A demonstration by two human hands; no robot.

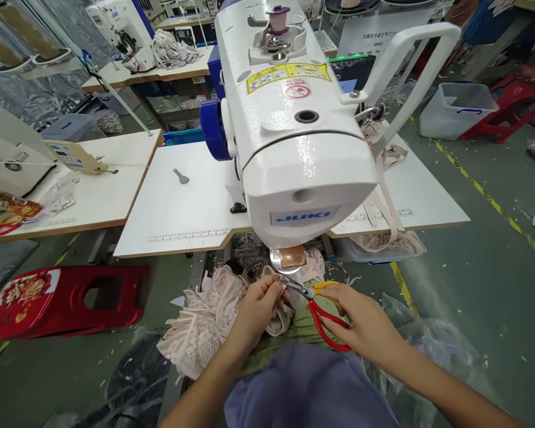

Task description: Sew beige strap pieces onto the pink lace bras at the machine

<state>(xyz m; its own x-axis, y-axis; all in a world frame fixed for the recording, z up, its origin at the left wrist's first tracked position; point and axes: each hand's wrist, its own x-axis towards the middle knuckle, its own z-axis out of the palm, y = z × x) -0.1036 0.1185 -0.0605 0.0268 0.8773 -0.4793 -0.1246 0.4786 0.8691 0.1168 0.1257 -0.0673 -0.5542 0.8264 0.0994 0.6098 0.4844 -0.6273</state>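
My right hand (361, 318) grips a pair of scissors (327, 324) by their red and yellow handles, the blades pointing left. My left hand (261, 300) pinches a small piece of pale beige fabric right at the blade tips. Whether the blades are touching the fabric I cannot tell. A large bundle of beige lace strips (205, 324) lies left of my left hand, and more strips hang beneath my fingers. Just above both hands is the front end of a white sewing machine (310, 178).
The white machine table (182, 202) carries a small grey tool (181, 176) on its left. Beige straps (387, 196) trail off its right side into a clear tray (383, 255). A red stool (71, 300) stands at left, a clear bin (457, 110) at far right.
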